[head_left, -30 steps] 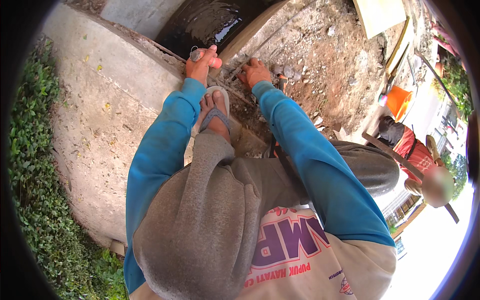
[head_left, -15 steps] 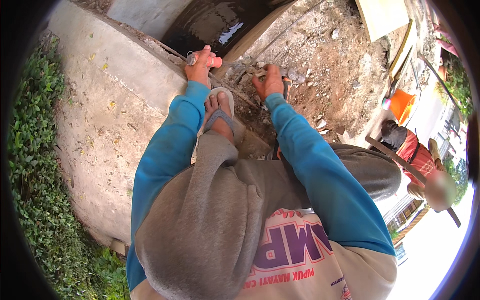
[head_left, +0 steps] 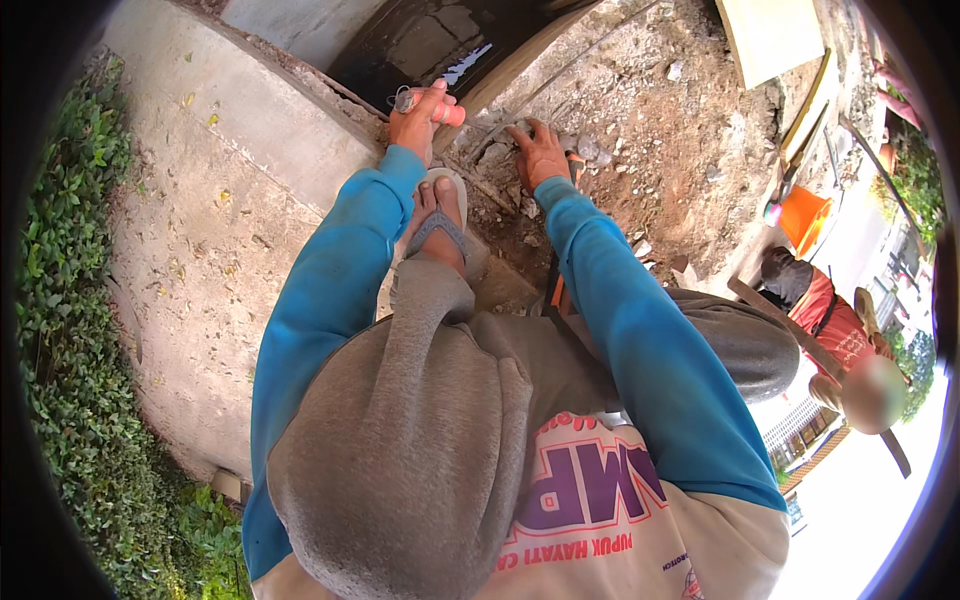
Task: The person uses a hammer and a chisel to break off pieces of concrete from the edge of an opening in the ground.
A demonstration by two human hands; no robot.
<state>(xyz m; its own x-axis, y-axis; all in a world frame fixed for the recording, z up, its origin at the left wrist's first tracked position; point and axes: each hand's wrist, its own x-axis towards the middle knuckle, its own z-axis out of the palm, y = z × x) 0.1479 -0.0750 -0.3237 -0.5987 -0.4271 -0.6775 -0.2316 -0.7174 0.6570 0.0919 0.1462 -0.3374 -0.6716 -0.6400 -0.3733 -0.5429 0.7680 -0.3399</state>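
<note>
My left hand (head_left: 415,130), at the edge of a dark water-filled pit (head_left: 400,55), is closed around an orange-pink spool-like cylinder (head_left: 448,113). A thin wire-like loop shows at its left end. My right hand (head_left: 541,156) is low over the broken rubble (head_left: 496,160) right of the pit. Its thumb and fingers are bent close together, and what lies between them is too small to make out. An orange and black tool (head_left: 575,165) lies by the right wrist, partly hidden by the sleeve. My sandalled foot (head_left: 440,215) stands between the hands.
A concrete ledge (head_left: 250,110) runs along the left, beside green bushes (head_left: 70,330). At far right are a pale board (head_left: 770,40), an orange bucket (head_left: 803,218) and a crouching person in red (head_left: 830,315) near a long wooden bar (head_left: 800,335).
My left hand has shifted slightly up and right with the orange-pink cylinder. My right hand has moved slightly up, its thumb and fingers drawn closer together.
</note>
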